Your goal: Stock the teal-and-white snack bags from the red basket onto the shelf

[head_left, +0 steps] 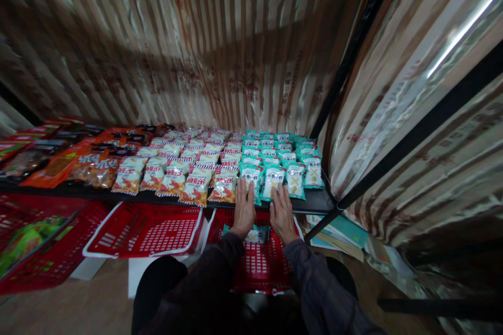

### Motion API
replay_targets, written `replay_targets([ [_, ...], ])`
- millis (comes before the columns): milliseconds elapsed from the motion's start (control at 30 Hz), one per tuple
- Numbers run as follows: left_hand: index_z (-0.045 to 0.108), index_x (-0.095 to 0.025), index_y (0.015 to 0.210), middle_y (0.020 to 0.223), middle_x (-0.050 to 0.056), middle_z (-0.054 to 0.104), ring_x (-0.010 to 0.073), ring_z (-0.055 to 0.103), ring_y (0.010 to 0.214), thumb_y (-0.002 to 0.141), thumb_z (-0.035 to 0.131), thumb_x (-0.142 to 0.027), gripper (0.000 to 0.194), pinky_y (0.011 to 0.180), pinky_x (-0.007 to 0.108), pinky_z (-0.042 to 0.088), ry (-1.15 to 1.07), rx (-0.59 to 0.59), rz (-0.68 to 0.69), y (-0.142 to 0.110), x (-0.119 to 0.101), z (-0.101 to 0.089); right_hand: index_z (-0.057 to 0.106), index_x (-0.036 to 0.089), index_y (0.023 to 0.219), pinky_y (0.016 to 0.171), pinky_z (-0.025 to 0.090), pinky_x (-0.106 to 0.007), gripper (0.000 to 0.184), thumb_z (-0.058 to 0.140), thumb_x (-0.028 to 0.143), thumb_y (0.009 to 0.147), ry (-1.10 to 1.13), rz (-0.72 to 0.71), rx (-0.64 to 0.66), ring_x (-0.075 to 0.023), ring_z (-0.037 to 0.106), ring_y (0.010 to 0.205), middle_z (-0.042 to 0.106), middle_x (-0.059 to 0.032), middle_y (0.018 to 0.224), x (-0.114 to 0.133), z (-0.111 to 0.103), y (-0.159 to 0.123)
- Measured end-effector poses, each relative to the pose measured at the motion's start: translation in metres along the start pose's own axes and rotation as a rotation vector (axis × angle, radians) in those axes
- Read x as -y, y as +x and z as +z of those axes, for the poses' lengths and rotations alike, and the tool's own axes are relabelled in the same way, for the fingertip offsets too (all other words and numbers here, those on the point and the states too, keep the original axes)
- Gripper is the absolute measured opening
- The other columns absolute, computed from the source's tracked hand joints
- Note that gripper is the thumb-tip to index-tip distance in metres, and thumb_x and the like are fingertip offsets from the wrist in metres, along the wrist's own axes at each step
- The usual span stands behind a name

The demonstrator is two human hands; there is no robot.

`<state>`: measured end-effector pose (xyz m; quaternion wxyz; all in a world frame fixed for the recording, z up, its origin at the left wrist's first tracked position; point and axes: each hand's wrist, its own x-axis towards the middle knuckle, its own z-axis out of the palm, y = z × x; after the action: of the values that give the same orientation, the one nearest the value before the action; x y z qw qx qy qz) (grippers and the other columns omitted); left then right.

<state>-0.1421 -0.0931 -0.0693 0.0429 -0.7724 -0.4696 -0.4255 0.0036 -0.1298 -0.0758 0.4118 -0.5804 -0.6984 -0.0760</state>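
Note:
Teal-and-white snack bags [274, 178] stand in rows at the right end of a dark shelf [322, 200]. My left hand [244, 208] lies flat, fingers stretched out, against the front of a teal bag [251, 174]. Beside it my right hand [282, 213] has its fingers extended and touches the lower front of the neighbouring bag. Neither hand is wrapped round anything. Below my hands is a red basket [263, 272] with a few teal bags [257, 234] in it, partly hidden by my wrists.
White-and-red snack bags [196, 183] fill the shelf's middle, with orange bags [106, 162] to their left. A second red basket [157, 230] and one with green packs [29, 243] stand at left. Black posts [424, 125] frame the right; striped sheeting [204, 47] hangs behind.

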Motion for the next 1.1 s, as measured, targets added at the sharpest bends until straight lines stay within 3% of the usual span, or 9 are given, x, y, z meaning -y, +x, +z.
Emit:
replay_targets([
  [433, 0.007, -0.025, 0.153, 0.161, 0.012, -0.003, 0.0272, -0.001, 0.147, 0.083, 0.034, 0.003, 0.08, 0.115, 0.056, 0.023, -0.025, -0.002, -0.023, -0.006, 0.0, 0.0, 0.025, 0.021, 0.15, 0.112, 0.031, -0.057, 0.055, 0.034, 0.017, 0.095, 0.022, -0.036, -0.019, -0.0281, 0.012, 0.147, 0.015, -0.0106, 0.16, -0.006, -0.005, -0.007],
  [900, 0.013, -0.021, 0.152, 0.161, 0.013, -0.002, 0.0268, -0.004, 0.147, 0.083, 0.032, 0.003, 0.075, 0.117, 0.054, 0.02, -0.013, 0.033, -0.033, -0.009, -0.003, -0.001, 0.035, 0.016, 0.145, 0.111, 0.034, -0.054, 0.05, 0.034, 0.019, 0.096, 0.061, -0.035, 0.036, -0.0257, 0.022, 0.145, 0.027, -0.0146, 0.156, 0.02, -0.017, -0.029],
  [1100, 0.019, -0.017, 0.15, 0.16, 0.017, 0.003, 0.0293, -0.001, 0.148, 0.091, 0.037, -0.012, 0.062, 0.115, 0.056, 0.022, 0.001, 0.037, -0.035, -0.011, -0.009, -0.004, 0.042, 0.015, 0.14, 0.111, 0.036, -0.053, 0.046, 0.036, 0.019, 0.095, 0.072, -0.028, 0.026, -0.0252, 0.023, 0.145, 0.031, -0.0156, 0.154, 0.023, -0.016, -0.037],
])
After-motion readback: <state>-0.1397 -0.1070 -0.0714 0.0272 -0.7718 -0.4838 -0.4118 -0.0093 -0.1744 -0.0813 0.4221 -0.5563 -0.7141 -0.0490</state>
